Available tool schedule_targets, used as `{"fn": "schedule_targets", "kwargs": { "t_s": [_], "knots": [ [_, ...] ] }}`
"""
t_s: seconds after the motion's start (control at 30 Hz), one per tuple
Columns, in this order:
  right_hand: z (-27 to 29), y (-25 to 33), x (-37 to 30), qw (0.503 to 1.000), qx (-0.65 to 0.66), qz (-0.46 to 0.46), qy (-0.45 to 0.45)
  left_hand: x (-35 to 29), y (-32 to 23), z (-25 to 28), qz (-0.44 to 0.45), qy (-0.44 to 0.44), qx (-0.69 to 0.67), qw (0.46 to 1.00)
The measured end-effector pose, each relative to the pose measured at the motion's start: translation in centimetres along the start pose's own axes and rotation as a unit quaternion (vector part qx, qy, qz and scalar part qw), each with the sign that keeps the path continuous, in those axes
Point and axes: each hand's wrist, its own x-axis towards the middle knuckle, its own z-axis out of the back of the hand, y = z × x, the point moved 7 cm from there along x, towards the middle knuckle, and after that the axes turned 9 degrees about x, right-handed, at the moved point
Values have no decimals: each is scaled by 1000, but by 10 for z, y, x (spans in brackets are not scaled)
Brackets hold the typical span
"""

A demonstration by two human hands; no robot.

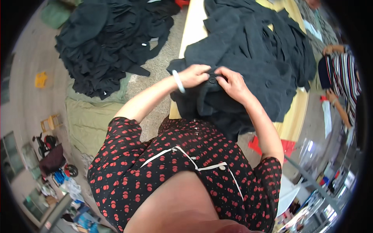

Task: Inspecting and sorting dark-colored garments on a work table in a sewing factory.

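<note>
A heap of dark grey garments (248,50) lies on a pale wooden table (192,27). My left hand (194,75), with a white bangle on the wrist, pinches the cloth of the nearest garment beside a dark button (212,79). My right hand (232,83) grips the same garment on the button's other side. Both hands meet at the button, thumbs close together. The garment hangs over the table's near edge toward my body.
A big pile of black clothes (112,39) lies on green cloth on the floor at the left. At the right edge, another person in a striped top (344,73) works by the table. A small yellow stool (50,122) and clutter sit at lower left.
</note>
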Motion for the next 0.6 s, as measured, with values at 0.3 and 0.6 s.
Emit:
{"fn": "schedule_targets", "kwargs": {
  "t_s": [0.3,0.6],
  "knots": [
    [3,29,-29,994,-89,58,-23,-4,-3,-40,42,213,17,976],
    [140,16,-122,869,-1,-29,-494,12,-45,257,95,-322,-307,891]
  ]
}}
